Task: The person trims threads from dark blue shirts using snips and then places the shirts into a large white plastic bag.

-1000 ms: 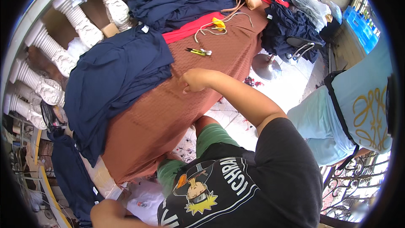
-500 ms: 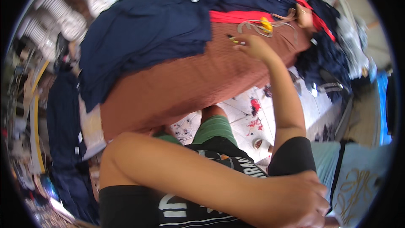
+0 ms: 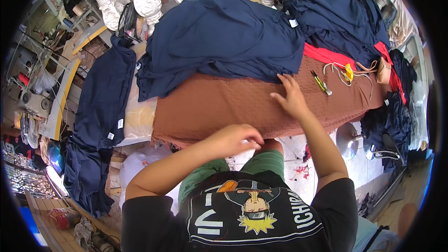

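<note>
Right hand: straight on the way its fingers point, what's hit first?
The near edge of the navy cloth; the right hand's fingertips look right at it, though whether they already touch is unclear.

The plainest lettering is on the wearer's black shirt [image 3: 254,200], in front of the worktop's near edge: white capitals [image 3: 304,214] run up one side of a printed cartoon figure [image 3: 255,212], and bold white strokes [image 3: 210,221], partly lost in folds, stand on the other. A white label [image 3: 293,23] sits at the far right corner of the navy cloth [image 3: 219,37] on the brown-covered worktop [image 3: 224,109]; two more white labels [image 3: 120,123] mark the navy garment [image 3: 102,88] beyond the worktop's left end. Print on these labels is too small to read.
</note>
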`<state>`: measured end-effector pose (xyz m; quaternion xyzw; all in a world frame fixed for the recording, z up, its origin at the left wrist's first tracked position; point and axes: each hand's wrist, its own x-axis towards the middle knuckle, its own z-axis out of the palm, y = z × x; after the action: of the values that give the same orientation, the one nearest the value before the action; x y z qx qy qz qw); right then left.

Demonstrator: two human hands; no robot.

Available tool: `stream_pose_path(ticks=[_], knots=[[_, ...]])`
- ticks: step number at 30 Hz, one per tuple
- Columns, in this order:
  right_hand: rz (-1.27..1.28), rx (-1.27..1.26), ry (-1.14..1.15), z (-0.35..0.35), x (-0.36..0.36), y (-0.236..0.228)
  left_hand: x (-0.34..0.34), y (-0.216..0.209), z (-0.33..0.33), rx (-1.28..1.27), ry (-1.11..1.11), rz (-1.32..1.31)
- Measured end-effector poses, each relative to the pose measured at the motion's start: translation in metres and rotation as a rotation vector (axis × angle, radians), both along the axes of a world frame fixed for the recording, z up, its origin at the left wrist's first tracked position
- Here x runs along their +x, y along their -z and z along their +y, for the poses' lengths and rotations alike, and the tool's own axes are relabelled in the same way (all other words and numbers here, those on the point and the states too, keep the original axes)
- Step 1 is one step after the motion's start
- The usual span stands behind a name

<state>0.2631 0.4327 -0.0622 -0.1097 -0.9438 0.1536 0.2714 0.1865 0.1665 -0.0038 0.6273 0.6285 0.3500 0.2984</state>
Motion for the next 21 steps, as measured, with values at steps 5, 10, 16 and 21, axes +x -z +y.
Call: stream_pose_path(ticks=[5, 10, 16, 21], knots=[[-0.046, -0.033, 0.133, -0.025, -0.017, 0.018, -0.065, 0.009, -0.03, -0.168, -0.288, -0.294], [-0.048, 0.004, 0.132, -0.022, -0.011, 0.022, -0.166, -0.047, -0.009, 0.074, -0.451, -0.135], [-0.118, -0.067, 0.141, -0.028, -0.017, 0.006, -0.336, -0.093, 0.083, 0.232, -0.691, 0.117], [-0.185, -0.077, 0.152, -0.028, -0.023, -0.012, -0.44, -0.09, 0.179, 0.271, -0.841, 0.199]])
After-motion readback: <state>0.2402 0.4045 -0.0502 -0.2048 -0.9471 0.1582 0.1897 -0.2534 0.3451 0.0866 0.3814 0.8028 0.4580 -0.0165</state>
